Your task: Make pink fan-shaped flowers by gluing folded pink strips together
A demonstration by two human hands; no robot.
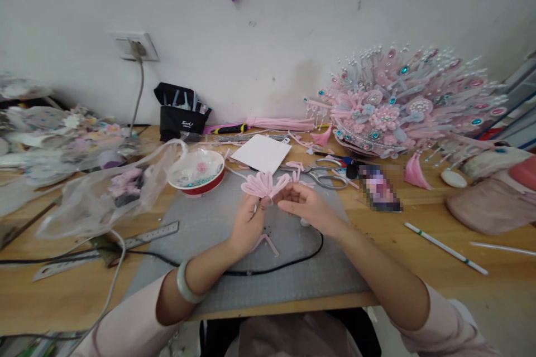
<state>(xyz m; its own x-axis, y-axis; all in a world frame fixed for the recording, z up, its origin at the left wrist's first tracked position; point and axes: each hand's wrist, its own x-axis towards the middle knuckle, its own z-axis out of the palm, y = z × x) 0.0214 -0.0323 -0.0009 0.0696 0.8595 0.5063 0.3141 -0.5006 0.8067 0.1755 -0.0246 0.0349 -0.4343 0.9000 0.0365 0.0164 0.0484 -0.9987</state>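
Note:
A pink pipe-cleaner flower piece point(264, 183) with looped petals is held above the grey cutting mat point(209, 234). My left hand point(248, 223) pinches its base from below, a pale green bangle on that wrist. From the right, my right hand point(305, 203) has its fingers curled on the piece's right-hand petals. A loose bent pink pipe-cleaner bit point(268, 242) lies on the mat just under my left hand.
A red-rimmed bowl point(196, 173) of beads, white paper point(262, 152), scissors point(324, 174), a metal ruler point(125, 245) and a black cable point(288, 265) lie around the mat. A large pink beaded headdress point(402, 106) stands back right, plastic bags point(104, 189) at left.

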